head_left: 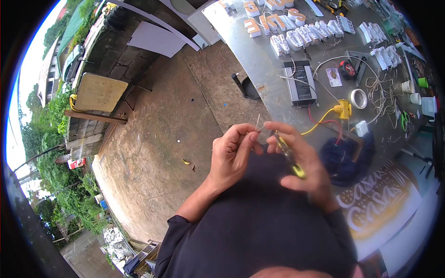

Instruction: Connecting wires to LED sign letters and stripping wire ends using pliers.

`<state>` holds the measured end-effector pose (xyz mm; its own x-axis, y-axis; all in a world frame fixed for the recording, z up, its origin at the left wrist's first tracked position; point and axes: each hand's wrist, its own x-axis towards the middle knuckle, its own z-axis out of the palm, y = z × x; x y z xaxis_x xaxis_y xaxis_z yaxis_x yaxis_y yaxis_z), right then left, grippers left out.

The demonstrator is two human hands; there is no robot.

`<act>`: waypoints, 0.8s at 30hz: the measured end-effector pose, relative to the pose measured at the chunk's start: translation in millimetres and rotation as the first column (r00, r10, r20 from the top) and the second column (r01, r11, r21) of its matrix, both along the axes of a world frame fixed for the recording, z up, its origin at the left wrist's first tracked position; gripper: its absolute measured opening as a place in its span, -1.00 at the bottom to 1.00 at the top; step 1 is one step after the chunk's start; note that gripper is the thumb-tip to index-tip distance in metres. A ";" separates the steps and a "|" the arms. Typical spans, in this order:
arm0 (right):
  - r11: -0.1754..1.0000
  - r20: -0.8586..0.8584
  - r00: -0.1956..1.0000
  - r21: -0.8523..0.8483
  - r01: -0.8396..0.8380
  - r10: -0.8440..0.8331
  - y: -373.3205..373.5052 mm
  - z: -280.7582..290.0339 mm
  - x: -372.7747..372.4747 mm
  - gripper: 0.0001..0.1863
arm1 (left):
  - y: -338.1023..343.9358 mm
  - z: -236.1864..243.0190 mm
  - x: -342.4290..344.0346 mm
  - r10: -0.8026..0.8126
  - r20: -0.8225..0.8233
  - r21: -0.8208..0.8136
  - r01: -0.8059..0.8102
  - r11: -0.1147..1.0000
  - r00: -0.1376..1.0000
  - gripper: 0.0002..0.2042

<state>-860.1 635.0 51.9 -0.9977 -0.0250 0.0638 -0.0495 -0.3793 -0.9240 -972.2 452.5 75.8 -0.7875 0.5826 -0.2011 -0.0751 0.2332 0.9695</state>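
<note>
Above my lap, my left hand is closed in a pinch on a thin pale wire, whose end sticks up past the fingertips. My right hand is close by on the right, fingers curled around a small hand tool with yellow-green handles. It looks like pliers or cutters, but the jaws are partly hidden by the fingers. The right fingertips are near the wire, and I cannot tell if they touch it. The right hand is slightly blurred.
A metal table at the right bears white block letters, a grey power supply, a tape measure, a white tape roll, a yellow socket, loose cables and dark cloth. A yellowish chair is by the wall.
</note>
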 end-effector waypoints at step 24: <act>0.997 0.057 0.998 -0.073 -0.012 0.016 -14.6 0.4 -1.6 -0.14 | -8.2 -3.1 8.3 -0.035 -0.058 -0.012 0.034 0.999 0.998 -0.88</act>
<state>-861.7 620.4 52.3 -0.9993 -0.0364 0.0083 0.0088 -0.4458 -0.8951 -963.9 444.4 72.7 -0.7777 0.6074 -0.1622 -0.0103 0.2456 0.9693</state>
